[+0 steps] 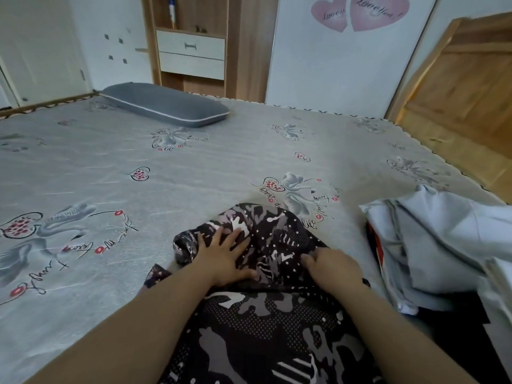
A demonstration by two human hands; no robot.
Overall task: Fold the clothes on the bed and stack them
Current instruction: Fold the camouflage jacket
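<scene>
I am pressing my left hand (225, 256), fingers spread flat, on the patterned garment (266, 300) lying on the bed (138, 167). My right hand (331, 266) is curling into its fabric, fingertips hidden. The pale clothes pile (443, 245) is running off the right edge.

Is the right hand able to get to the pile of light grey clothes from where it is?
Probably yes. The right hand rests on the dark patterned garment, and the light grey clothes pile lies just beside it on that same side. Only bare bed sheet shows between them, nothing blocking.
</scene>
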